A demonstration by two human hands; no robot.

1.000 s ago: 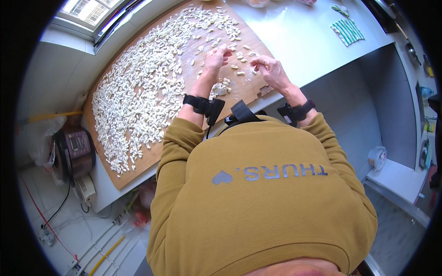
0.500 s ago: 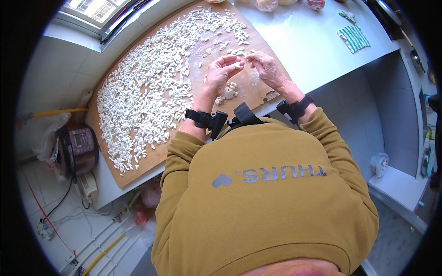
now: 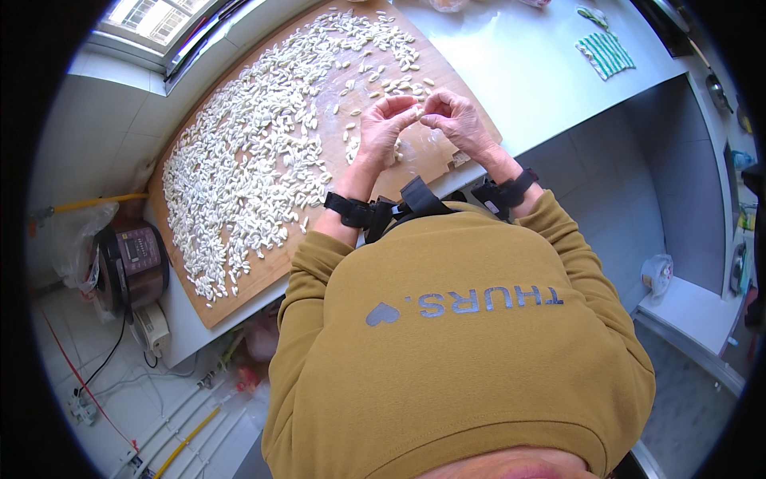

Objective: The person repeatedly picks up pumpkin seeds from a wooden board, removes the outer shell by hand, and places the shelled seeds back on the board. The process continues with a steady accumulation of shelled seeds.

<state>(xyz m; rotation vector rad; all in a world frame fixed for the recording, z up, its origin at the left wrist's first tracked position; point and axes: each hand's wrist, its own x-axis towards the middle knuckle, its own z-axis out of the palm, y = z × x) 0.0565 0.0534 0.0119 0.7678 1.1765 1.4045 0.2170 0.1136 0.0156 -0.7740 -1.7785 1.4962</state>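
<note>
Both hands meet over the right part of a floured wooden board [image 3: 431,156]. My left hand [image 3: 385,126], fingers curled, and my right hand [image 3: 456,124], thumb and fingers pinched, grip one small white dough piece [image 3: 417,113] between their fingertips. Many small shaped dough pieces [image 3: 247,160] cover the left and back of the board, with some looser ones just beyond my hands. Part of a dough lump [image 3: 396,150] shows beside my left hand, mostly hidden by it.
A white counter [image 3: 535,88] extends right with a green-striped cloth [image 3: 604,55] and bags at its back. A dark electric cooker [image 3: 136,259] stands left of the board, near a yellow pipe [image 3: 96,201] and window [image 3: 152,20]. A recessed shelf [image 3: 690,303] is at lower right.
My hands have drawn together: they were apart a second ago, and now their fingertips meet. The dough piece seen in my left fingers half a second ago is now between both hands.
</note>
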